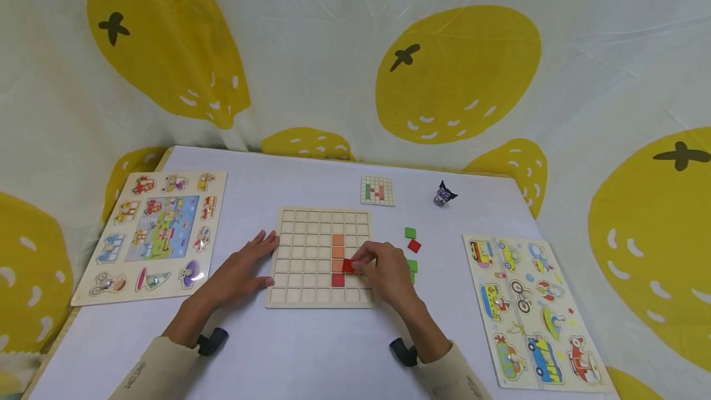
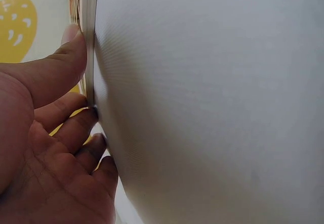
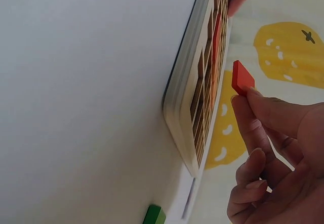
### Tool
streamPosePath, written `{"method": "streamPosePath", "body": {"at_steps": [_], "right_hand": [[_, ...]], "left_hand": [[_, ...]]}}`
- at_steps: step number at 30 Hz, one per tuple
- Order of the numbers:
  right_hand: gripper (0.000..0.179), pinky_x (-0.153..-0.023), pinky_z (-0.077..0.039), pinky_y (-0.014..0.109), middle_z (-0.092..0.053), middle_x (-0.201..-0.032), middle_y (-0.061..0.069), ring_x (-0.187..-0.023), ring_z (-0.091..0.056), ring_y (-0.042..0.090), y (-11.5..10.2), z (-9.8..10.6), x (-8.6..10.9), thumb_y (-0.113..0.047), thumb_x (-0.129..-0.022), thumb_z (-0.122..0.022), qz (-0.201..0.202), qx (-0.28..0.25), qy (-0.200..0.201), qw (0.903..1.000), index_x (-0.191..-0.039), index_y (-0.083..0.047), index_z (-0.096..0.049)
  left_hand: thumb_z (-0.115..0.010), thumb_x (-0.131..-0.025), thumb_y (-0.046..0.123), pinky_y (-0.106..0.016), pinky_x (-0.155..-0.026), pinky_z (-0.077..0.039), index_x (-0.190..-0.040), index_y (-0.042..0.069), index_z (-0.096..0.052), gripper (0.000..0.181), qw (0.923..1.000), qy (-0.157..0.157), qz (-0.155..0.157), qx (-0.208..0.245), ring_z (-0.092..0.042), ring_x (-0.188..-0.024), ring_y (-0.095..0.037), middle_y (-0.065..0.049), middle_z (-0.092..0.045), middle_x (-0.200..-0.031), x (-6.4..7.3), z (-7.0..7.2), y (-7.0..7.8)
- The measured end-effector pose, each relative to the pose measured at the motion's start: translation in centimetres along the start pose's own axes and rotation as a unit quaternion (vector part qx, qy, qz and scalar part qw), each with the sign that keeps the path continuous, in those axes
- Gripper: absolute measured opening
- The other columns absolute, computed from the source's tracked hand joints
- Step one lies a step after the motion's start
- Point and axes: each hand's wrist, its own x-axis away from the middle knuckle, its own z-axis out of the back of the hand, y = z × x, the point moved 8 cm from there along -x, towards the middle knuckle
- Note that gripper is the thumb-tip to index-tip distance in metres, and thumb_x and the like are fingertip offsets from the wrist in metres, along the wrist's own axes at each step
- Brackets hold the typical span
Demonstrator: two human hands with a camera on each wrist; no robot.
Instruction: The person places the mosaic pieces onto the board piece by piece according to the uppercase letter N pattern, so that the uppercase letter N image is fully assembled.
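The fingers of the right hand point(image 1: 384, 271) pinch a red tile point(image 1: 347, 265) at their tips over the board point(image 1: 302, 303), orange tiles point(image 1: 337, 252) just left of them, green tiles point(image 1: 410, 233) to their right, while the left hand's point(image 1: 239, 273) spread fingers touch the board's left edge.

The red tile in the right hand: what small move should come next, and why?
Probably lower the red tile into a bare cell of the grid board, since the right hand pinches it above the board, beside placed orange tiles.
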Motion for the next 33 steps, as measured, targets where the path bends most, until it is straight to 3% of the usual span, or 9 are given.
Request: {"method": "streamPosePath", "body": {"at_steps": [9, 33], "right_hand": [[0.009, -0.078, -0.050, 0.033, -0.071, -0.078, -0.010, -0.092, -0.063, 0.015, -0.8, -1.2, -0.6, -0.017, -0.090, -0.086, 0.004, -0.008, -0.013, 0.9999, -0.088, -0.024, -0.080], [0.010, -0.062, -0.050, 0.028, -0.066, -0.072, -0.009, -0.075, -0.061, 0.012, -3.0, -3.9, -1.8, -0.018, -0.090, -0.086, 0.009, 0.003, -0.043, 0.9990, -0.086, -0.022, -0.078]], "left_hand": [[-0.087, -0.087, 0.015, -0.075, -0.120, -0.032, -0.164, 0.007, -0.039, 0.091, 1.0000, -0.001, 0.001, 0.002, -0.024, -0.162, -0.046, -0.015, -0.034, -0.173, 0.0, 0.0, 0.0], [-0.087, -0.086, 0.015, -0.074, -0.121, -0.031, -0.164, 0.005, -0.039, 0.092, 1.0000, -0.001, 0.000, 0.004, -0.024, -0.162, -0.046, -0.016, -0.034, -0.173, 0.0, 0.0, 0.1]]}}
